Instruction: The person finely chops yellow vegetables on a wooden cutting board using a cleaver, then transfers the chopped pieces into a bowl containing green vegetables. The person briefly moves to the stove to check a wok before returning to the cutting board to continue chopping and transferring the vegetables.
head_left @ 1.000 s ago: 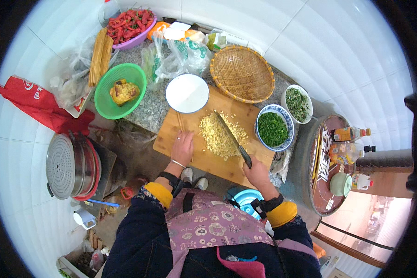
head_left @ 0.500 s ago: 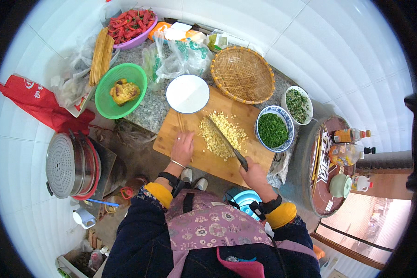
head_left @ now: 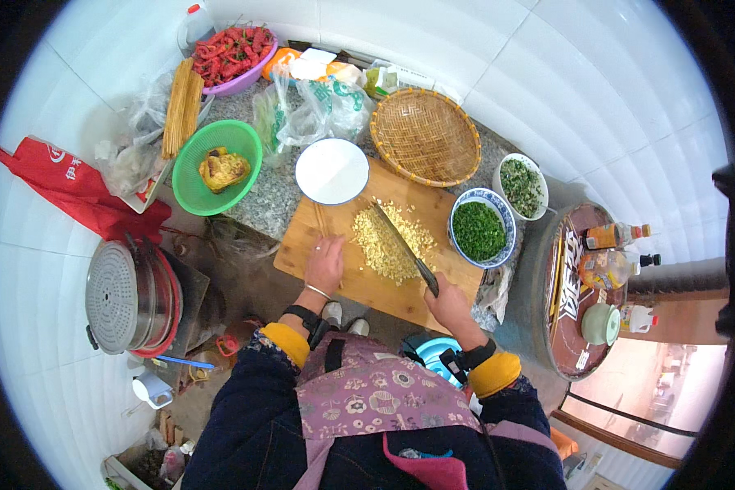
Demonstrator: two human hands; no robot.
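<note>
My right hand (head_left: 447,300) is closed round the dark handle of a kitchen knife (head_left: 398,237). Its blade slants up and left across a spread of finely chopped pale-yellow bits (head_left: 377,249), perhaps garlic or ginger. These lie on a wooden cutting board (head_left: 298,253). To their left, my left hand (head_left: 325,263) rests on the board with its fingers stretched out. A pair of chopsticks (head_left: 321,219) lies at its fingertips, partly hidden by them. A white plate (head_left: 331,171) sits on the board's far left corner, and a bowl of chopped greens (head_left: 478,231) is at the right edge.
Behind the board sits a woven bamboo basket (head_left: 426,137). A second bowl of chopped herbs (head_left: 521,186) stands beyond the greens. On the left are a green colander (head_left: 189,167) and a purple basin (head_left: 235,84) of red chillies. Bottles (head_left: 608,237) stand on a round lid at right.
The view has shifted slightly. The knife stays over the chopped bits in my right hand, and my left hand remains on the board.
</note>
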